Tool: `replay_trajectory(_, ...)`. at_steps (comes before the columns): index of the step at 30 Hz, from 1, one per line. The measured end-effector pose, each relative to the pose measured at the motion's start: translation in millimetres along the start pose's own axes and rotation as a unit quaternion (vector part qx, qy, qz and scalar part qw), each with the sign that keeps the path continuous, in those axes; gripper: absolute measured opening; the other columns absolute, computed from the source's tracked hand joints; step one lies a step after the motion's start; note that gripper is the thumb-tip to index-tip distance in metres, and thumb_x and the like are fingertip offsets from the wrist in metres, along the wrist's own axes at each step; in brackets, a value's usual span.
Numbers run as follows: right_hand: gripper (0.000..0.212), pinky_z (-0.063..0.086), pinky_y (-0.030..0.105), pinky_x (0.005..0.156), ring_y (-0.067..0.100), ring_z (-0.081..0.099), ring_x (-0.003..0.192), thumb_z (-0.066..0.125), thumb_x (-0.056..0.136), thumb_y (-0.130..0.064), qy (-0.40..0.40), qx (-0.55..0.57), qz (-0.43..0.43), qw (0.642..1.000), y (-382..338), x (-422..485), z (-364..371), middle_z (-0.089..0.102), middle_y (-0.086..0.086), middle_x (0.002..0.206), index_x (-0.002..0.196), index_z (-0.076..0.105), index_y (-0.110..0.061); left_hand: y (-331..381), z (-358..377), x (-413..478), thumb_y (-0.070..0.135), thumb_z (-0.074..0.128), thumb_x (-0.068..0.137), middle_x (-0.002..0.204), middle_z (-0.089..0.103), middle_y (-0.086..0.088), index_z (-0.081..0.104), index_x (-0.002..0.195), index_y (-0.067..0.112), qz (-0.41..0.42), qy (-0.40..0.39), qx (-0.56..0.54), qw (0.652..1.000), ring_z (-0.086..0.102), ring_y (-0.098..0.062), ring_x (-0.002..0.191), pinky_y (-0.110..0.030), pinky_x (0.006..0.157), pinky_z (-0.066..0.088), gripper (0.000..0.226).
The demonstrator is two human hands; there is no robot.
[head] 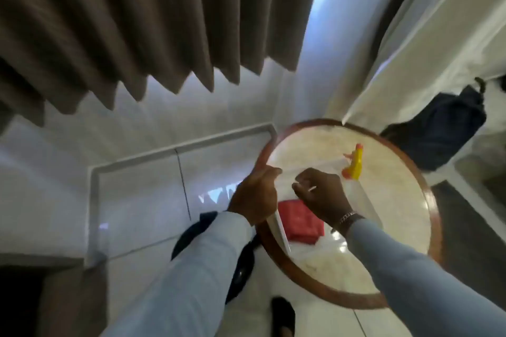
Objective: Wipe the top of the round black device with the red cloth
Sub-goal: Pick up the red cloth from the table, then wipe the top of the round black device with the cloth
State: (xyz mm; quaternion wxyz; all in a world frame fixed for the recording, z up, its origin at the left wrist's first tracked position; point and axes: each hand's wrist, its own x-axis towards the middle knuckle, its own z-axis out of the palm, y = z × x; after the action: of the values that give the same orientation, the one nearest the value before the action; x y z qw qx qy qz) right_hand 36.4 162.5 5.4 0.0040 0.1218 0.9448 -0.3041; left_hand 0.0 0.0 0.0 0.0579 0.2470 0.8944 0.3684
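Both hands, left point(253, 197) and right point(321, 197), grip a white sheet point(279, 223) over the table point(427, 191), so wiping hasn't begun; next, free one for the cloth point(299, 220) lying below, device point(241, 268) on the floor.

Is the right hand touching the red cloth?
Apart. The head view shows the right hand above the table, fingers curled on a clear sheet; the red cloth lies untouched beneath.
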Motion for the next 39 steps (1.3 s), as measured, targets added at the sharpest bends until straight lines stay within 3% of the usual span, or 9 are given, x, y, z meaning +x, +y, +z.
replay_trajectory(6, 0.048, 0.047, 0.034, 0.08, 0.031, 0.062, 0.099, 0.079, 0.074, -0.029, 0.006, -0.017, 0.187, 0.982, 110, -13, 73, 0.068, 0.014, 0.108, 0.113, 0.061, -0.006, -24, 124, 31, 0.011, 0.053, 0.089, 0.153, 0.028, -0.015, 0.031, 0.143, 0.011, -0.117, -0.221, 0.018, 0.968, 0.029, -0.033, 0.14, -0.049, 0.112, 0.032, 0.059)
replay_trajectory(10, 0.06, 0.047, 0.032, 0.076, 0.028, 0.062, 0.097, 0.083, 0.067, -0.041, 0.014, 0.005, 0.214, 0.977, 141, -13, 106, 0.065, 0.01, 0.107, 0.113, 0.055, -0.014, -37, 165, 55, 0.025, 0.062, 0.085, 0.127, 0.051, -0.018, 0.047, 0.127, 0.01, -0.076, -0.272, 0.19, 0.94, 0.045, -0.038, 0.119, -0.05, 0.096, 0.042, 0.047)
replay_trajectory(13, 0.062, 0.052, 0.035, 0.075, 0.029, 0.065, 0.094, 0.085, 0.065, -0.031, 0.007, 0.038, 0.238, 0.971, 153, -9, 116, 0.069, 0.009, 0.104, 0.116, 0.052, -0.016, -40, 176, 62, 0.028, 0.066, 0.079, 0.121, 0.054, -0.016, 0.052, 0.119, 0.012, -0.085, -0.271, 0.209, 0.936, 0.048, -0.038, 0.114, -0.051, 0.094, 0.041, 0.045)
replay_trajectory(17, 0.078, 0.053, 0.038, 0.082, 0.025, 0.061, 0.092, 0.086, 0.067, -0.021, 0.004, 0.11, 0.239, 0.965, 150, -5, 101, 0.059, 0.002, 0.099, 0.134, 0.044, -0.014, -38, 167, 61, 0.011, 0.069, 0.074, 0.101, 0.054, -0.012, 0.055, 0.094, 0.013, -0.095, -0.241, 0.07, 0.963, 0.057, -0.033, 0.098, -0.036, 0.079, 0.047, 0.025)
replay_trajectory(22, 0.041, 0.055, 0.052, 0.09, 0.028, 0.066, 0.092, 0.081, 0.071, -0.007, -0.072, 0.168, 0.181, 0.966, 117, -6, 68, 0.07, 0.01, 0.101, 0.105, 0.062, -0.019, -45, 119, 43, 0.004, 0.075, 0.072, 0.096, 0.06, -0.005, 0.065, 0.095, 0.013, -0.071, -0.194, -0.117, 0.972, 0.06, -0.023, 0.091, -0.027, 0.077, 0.052, 0.027)
replay_trajectory(27, 0.053, 0.057, 0.052, 0.075, 0.028, 0.067, 0.082, 0.079, 0.053, -0.043, -0.111, 0.14, 0.057, 0.982, 50, -9, 76, 0.069, 0.009, 0.092, 0.094, 0.064, -0.014, -81, 57, -1, 0.001, 0.076, 0.072, 0.096, 0.072, -0.001, 0.068, 0.101, 0.014, -0.071, -0.176, -0.289, 0.938, 0.067, -0.012, 0.092, -0.024, 0.085, 0.057, 0.033)
replay_trajectory(30, 0.042, 0.058, 0.046, 0.074, 0.022, 0.071, 0.08, 0.074, 0.058, -0.039, -0.112, 0.181, -0.005, 0.977, 23, -14, 112, 0.074, 0.002, 0.086, 0.094, 0.069, -0.017, -116, 31, -34, 0.001, 0.078, 0.072, 0.1, 0.071, -0.003, 0.065, 0.106, 0.011, -0.079, -0.078, -0.337, 0.935, 0.069, -0.014, 0.096, -0.027, 0.084, 0.057, 0.038)
replay_trajectory(34, 0.031, 0.059, 0.053, 0.077, 0.029, 0.072, 0.083, 0.074, 0.069, -0.016, -0.154, 0.23, 0.001, 0.961, 4, -27, 196, 0.076, 0.007, 0.089, 0.099, 0.067, -0.021, -187, 18, -79, 0.003, 0.082, 0.07, 0.124, 0.063, -0.006, 0.051, 0.131, 0.017, -0.197, 0.015, -0.321, 0.926, 0.06, -0.016, 0.116, -0.028, 0.097, 0.05, 0.07)
replay_trajectory(39, 0.04, 0.06, 0.034, 0.069, 0.013, 0.072, 0.075, 0.077, 0.079, -0.035, -0.12, 0.114, -0.032, 0.986, 6, -30, 299, 0.076, -0.001, 0.086, 0.115, 0.063, -0.022, -302, 48, -154, 0.041, 0.087, 0.062, 0.161, 0.008, 0.005, 0.001, 0.151, 0.036, -0.289, -0.066, -0.173, 0.939, 0.016, -0.012, 0.143, -0.033, 0.111, 0.025, 0.123)
